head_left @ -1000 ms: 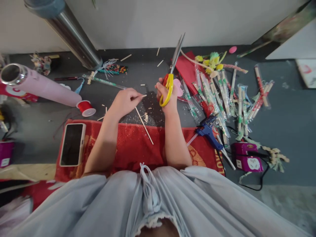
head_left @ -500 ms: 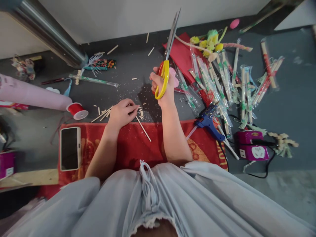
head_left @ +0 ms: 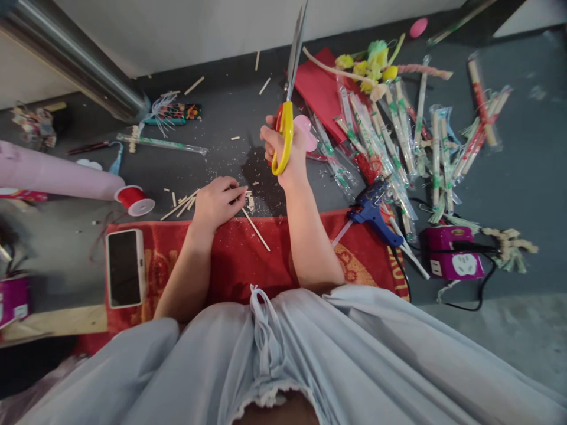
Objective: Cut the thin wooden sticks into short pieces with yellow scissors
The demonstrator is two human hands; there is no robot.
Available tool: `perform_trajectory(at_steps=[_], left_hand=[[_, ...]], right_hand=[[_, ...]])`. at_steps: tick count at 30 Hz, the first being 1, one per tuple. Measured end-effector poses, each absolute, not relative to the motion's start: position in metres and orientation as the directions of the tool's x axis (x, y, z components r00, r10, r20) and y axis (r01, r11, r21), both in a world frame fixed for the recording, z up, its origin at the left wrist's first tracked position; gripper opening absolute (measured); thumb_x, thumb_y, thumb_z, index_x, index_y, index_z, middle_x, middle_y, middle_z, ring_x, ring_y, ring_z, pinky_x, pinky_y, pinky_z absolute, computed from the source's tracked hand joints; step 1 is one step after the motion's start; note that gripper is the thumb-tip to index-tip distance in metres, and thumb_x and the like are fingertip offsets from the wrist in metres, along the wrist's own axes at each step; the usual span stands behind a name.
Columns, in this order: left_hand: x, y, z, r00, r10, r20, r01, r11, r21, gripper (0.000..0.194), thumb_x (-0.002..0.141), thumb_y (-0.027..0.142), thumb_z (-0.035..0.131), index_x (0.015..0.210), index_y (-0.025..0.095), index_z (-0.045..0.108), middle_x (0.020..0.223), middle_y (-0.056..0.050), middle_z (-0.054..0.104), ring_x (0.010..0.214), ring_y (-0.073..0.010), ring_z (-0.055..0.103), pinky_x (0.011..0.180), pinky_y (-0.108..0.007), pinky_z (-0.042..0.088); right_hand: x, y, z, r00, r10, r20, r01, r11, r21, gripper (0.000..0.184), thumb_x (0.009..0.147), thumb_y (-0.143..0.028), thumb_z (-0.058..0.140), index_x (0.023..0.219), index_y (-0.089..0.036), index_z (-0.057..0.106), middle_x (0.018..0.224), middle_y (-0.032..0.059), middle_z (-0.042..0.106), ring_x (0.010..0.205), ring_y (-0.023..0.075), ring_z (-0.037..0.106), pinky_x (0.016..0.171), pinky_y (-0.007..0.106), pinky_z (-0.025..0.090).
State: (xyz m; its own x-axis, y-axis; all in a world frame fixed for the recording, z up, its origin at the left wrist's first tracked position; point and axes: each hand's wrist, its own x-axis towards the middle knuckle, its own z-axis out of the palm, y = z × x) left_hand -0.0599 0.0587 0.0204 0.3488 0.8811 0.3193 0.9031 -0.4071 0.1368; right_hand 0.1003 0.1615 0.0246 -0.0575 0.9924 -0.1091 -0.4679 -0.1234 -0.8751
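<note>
My right hand [head_left: 283, 154] grips yellow-handled scissors [head_left: 287, 94], their closed blades pointing up and away from me. Down on the grey floor, my left hand [head_left: 218, 202] has its fingers curled, pinching at small cut wooden sticks [head_left: 181, 204] that lie beside it. A long thin wooden stick [head_left: 256, 230] lies just right of that hand, across the edge of a red cloth [head_left: 239, 260]. Short stick offcuts [head_left: 250, 201] and sawdust are scattered between my two hands.
A phone [head_left: 125, 267] rests on the cloth's left part, with a red thread spool [head_left: 135, 199] and a pink roll [head_left: 53, 174] beyond it. Right of my arm lie a blue glue gun [head_left: 374, 215], several wrapped chopsticks [head_left: 398, 136], red paper [head_left: 321, 91] and a purple power strip [head_left: 454, 260]. A metal pipe [head_left: 75, 56] slants at top left.
My left hand came down from mid-air to the floor by the cut sticks. My right hand raised the scissors slightly and the view shifted a little.
</note>
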Motion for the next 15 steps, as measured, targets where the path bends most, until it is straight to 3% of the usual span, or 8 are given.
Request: perform_trajectory(at_steps=[6,11,15], left_hand=[[-0.06,0.06,0.02,0.37,0.866,0.337,0.895,-0.429,0.12,0.028,0.09,0.034,0.052,0.082,0.021,0.075,0.083,-0.006,0.072,0.074,-0.0175,0.064,0.059,-0.029,0.046],[-0.061,0.06,0.018,0.363,0.864,0.347,0.896,-0.426,0.124,0.029,0.09,0.034,0.051,0.083,0.02,0.076,0.083,-0.006,0.072,0.074,-0.017,0.064,0.059,-0.028,0.046],[-0.062,0.06,0.018,0.395,0.831,0.391,0.882,-0.463,0.092,0.026,0.089,0.032,0.053,0.081,0.021,0.076,0.082,-0.004,0.072,0.073,-0.015,0.064,0.058,-0.026,0.045]], right_hand=[[0.099,0.164,0.022,-0.051,0.991,-0.127,-0.484,-0.136,-0.864,0.043,0.068,-0.047,0.078,0.092,-0.024,0.05,0.068,-0.0067,0.048,0.046,0.0016,0.034,0.038,0.016,0.03],[0.1,0.17,0.01,-0.101,0.991,-0.092,-0.394,-0.125,-0.911,0.053,0.069,-0.064,0.072,0.097,-0.024,0.05,0.071,-0.0046,0.046,0.049,0.0035,0.038,0.039,0.018,0.033],[0.101,0.172,0.005,-0.111,0.991,-0.074,-0.362,-0.109,-0.926,0.06,0.066,-0.072,0.069,0.099,-0.025,0.051,0.073,-0.0018,0.047,0.056,0.0089,0.05,0.041,0.02,0.037]])
